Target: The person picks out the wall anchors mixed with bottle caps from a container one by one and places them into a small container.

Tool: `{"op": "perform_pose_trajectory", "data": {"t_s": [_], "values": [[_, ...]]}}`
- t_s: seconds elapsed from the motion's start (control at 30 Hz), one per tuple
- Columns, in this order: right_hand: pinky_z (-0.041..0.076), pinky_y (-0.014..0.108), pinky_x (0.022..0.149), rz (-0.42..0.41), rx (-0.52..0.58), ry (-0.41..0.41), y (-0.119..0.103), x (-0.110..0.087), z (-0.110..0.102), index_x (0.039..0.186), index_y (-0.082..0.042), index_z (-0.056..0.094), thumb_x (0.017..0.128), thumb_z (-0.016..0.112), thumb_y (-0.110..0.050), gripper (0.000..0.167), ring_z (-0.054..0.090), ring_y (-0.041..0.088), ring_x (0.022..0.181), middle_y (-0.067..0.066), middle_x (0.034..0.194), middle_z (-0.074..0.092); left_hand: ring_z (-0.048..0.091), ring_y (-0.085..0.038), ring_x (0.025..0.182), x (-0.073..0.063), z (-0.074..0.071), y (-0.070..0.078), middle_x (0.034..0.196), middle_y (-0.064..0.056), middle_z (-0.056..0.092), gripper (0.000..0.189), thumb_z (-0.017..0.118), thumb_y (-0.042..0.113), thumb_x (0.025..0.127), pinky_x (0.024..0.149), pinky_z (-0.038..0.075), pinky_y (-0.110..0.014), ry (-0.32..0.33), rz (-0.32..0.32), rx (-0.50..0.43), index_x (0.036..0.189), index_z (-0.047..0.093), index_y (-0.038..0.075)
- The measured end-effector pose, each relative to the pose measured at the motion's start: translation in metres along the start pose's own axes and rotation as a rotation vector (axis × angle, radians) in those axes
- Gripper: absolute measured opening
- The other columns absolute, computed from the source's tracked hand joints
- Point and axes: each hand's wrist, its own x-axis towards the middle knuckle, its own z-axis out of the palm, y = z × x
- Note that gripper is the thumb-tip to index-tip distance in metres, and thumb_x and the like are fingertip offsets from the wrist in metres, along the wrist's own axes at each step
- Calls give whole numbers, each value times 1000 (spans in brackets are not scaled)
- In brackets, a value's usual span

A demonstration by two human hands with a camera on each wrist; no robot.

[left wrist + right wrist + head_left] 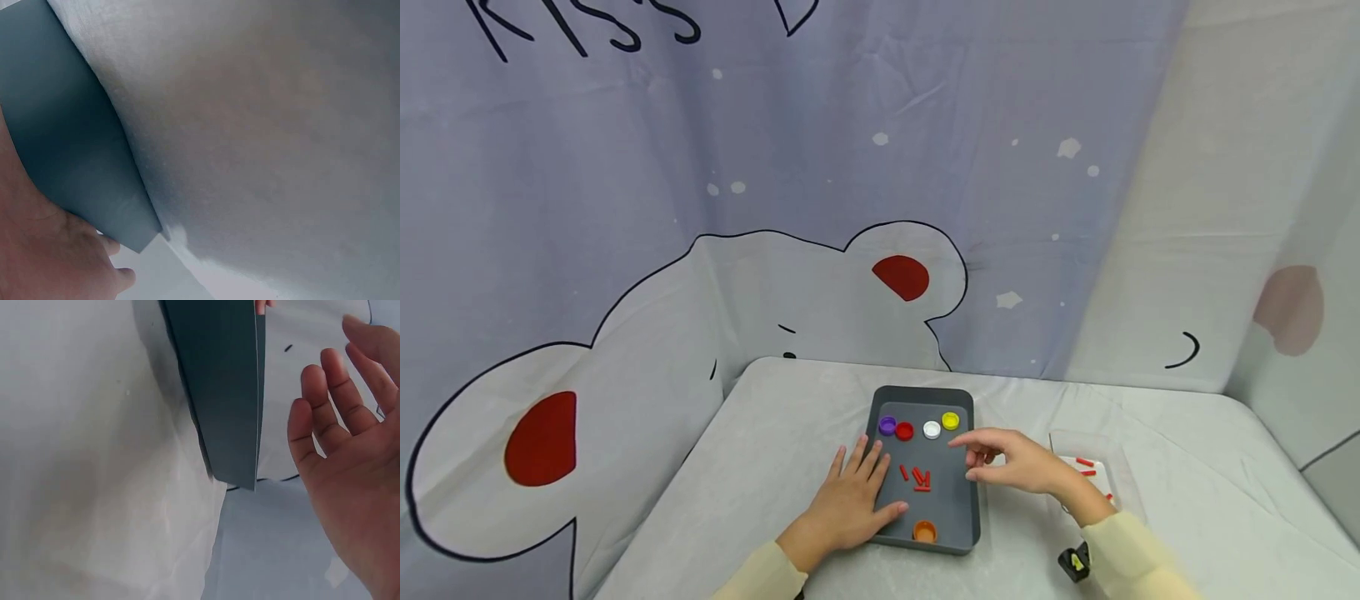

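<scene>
- The table (pixel 805 408) is covered by a white cloth, and the grey tray (pixel 953 518) lies on it between the two hands; since cloth may let a tray slip, light, steady pressure on one side would be advisable.
- Just to the right of the tray, partly hidden by the right forearm, a clear box (pixel 1129 479) is seen with more red pieces in it; the right sleeve is best held clear of its wall.
- The left hand (pixel 852 502) is laid across the tray's left edge, with fingers straight and spread and the thumb reaching over the tray floor; nothing is seen to be gripped.
- The right hand (pixel 1017 462) is held over the tray's right edge, with thumb and forefinger moderately apart and the other fingers loosely bent; in the right wrist view nothing is seen between them.
- Near the tray's far end stand small round cups: purple (pixel 887 426), red (pixel 904 431), white (pixel 932 430) and yellow (pixel 951 421); an orange cup (pixel 925 532) sits at the near end. Knocks should be avoided.
- The small red sticks (pixel 918 476) lie loosely grouped mid-tray, some touching; being thin, they would probably be best taken singly, by fingertip pinch.
</scene>
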Motion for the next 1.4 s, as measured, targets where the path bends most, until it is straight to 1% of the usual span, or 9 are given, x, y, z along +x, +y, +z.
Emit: {"op": "perform_pose_trajectory", "data": {"t_s": [0.2, 0.27, 0.43, 0.53, 0.7, 0.93, 1.1, 1.23, 1.4], "values": [[56, 37, 87, 26, -44, -120, 1, 19, 7, 131, -8, 66, 95, 73, -19, 39, 64, 22, 94, 0, 104, 66, 7, -34, 157, 0, 5, -3, 167, -11, 26, 86, 34, 72, 99, 121, 10, -62, 1, -6, 26, 157, 39, 9], [55, 35, 87, 32, -70, -159, 1, 26, 9, 131, -9, 67, 94, 74, -19, 39, 63, 21, 94, 0, 106, 66, 6, -34, 157, 2, 8, -5, 167, -10, 25, 86, 33, 73, 98, 122, 10, -62, 7, -5, 39, 157, 38, 10], [53, 30, 87, 43, -172, -271, 2, 43, 17, 130, -13, 68, 91, 77, -17, 40, 63, 18, 95, 7, 107, 67, 7, -34, 157, 4, 10, -7, 167, -10, 25, 87, 33, 73, 98, 121, 10, -62, 10, -1, 46, 157, 38, 10], [53, 29, 87, 40, -232, -331, 2, 52, 23, 128, -13, 70, 90, 77, -13, 39, 62, 16, 95, 5, 106, 67, 8, -35, 156, 4, 10, -8, 167, -11, 26, 86, 34, 72, 99, 121, 10, -63, 14, 8, 38, 157, 39, 9], [52, 28, 87, 53, -300, -393, 4, 62, 30, 124, -16, 73, 87, 79, -10, 38, 62, 12, 96, -1, 103, 65, 9, -36, 156, 4, 8, -7, 166, -12, 26, 84, 37, 70, 99, 121, 10, -63, 8, 14, 11, 156, 40, 8], [47, 22, 84, 102, -380, -438, 14, 72, 36, 120, -25, 76, 84, 83, -12, 39, 53, 8, 92, -10, 101, 56, 8, -34, 157, 2, 4, -5, 167, -11, 26, 84, 38, 70, 99, 121, 10, -62, -11, 6, 9, 157, 39, 8], [46, 23, 86, 129, -380, -443, 17, 77, 39, 116, -29, 78, 83, 83, -10, 38, 49, 3, 93, -12, 103, 54, 7, -33, 157, 2, 5, -5, 167, -10, 25, 84, 38, 71, 99, 122, 10, -62, -18, -6, 12, 157, 39, 10], [46, 24, 90, 115, -388, -456, 19, 78, 40, 114, -29, 79, 83, 83, -9, 37, 48, 3, 95, -11, 104, 53, 5, -32, 157, 2, 8, -6, 167, -10, 24, 85, 35, 72, 99, 122, 9, -62, -17, -4, 17, 157, 38, 10], [45, 24, 88, 83, -419, -455, 19, 80, 42, 112, -29, 79, 83, 82, -7, 37, 47, 3, 95, -11, 103, 53, 6, -33, 157, 1, 8, -7, 167, -10, 25, 85, 34, 73, 99, 121, 10, -62, -1, 7, 21, 157, 39, 11]]}}
